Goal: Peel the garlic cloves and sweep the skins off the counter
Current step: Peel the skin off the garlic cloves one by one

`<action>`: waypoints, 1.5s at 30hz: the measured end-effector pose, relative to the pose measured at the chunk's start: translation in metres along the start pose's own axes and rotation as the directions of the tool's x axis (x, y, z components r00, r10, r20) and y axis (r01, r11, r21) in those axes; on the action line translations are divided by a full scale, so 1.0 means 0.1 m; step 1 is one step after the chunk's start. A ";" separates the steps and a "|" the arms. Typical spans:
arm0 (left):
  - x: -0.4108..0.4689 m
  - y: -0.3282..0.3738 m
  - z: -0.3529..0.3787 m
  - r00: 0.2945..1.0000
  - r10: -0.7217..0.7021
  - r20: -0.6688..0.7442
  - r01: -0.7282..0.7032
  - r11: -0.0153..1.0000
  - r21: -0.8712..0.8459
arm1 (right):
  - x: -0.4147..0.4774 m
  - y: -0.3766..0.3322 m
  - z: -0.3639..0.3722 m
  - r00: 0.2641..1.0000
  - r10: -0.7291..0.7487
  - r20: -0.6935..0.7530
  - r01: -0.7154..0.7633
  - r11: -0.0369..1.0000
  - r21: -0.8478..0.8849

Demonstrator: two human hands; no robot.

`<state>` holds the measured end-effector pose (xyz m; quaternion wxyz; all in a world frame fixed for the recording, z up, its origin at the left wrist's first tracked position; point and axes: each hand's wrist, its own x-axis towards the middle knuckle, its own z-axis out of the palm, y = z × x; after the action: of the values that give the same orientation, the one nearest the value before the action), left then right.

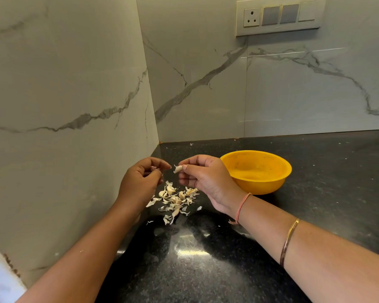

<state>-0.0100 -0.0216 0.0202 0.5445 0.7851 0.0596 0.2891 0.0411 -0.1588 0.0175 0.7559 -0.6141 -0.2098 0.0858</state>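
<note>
Right hand [206,180] is raised above the dark surface [217,259], thumb and fingers pinching one garlic clove [178,169], a flake of skin sticking off its tip. Left hand [140,182] is just beside it, fingers curled toward the thumb; whether they pinch a scrap cannot be told. Pile of skins and cloves [175,200] lies on the surface beneath both hands. Yellow bowl [271,182] stands just right of the right hand.

Veined marble walls [75,73], corner; switch panel [280,16] upper right.
</note>
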 end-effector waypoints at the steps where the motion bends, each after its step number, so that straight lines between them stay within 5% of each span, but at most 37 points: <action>1: 0.00 0.00 0.00 1.000 -0.021 -0.012 0.021 1.000 0.001 | 0.00 0.00 0.00 1.000 0.000 0.002 0.000 1.000 0.013; 6: -0.03 0.03 0.01 0.991 -0.126 0.049 0.130 0.988 -0.087 | -0.02 -0.01 0.01 1.000 -0.030 0.008 0.030 1.000 0.008; 17: -0.04 0.03 0.04 0.999 -0.036 0.025 0.038 0.996 -0.082 | -0.07 0.01 0.06 0.976 -0.217 0.024 0.214 0.931 -0.297; 25: -0.03 0.00 0.04 0.997 0.082 -0.012 -0.081 0.990 0.115 | -0.06 0.04 0.09 0.962 -0.263 0.080 0.271 0.858 -0.437; 45: -0.07 0.06 0.02 0.989 0.147 -0.016 -0.142 0.972 0.186 | -0.05 -0.02 0.05 0.997 -0.017 0.074 0.020 0.999 -0.044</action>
<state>-0.0167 -0.0284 0.0224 0.4461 0.8299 0.0370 0.3330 0.0341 -0.1566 0.0195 0.7346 -0.6252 -0.2451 0.0967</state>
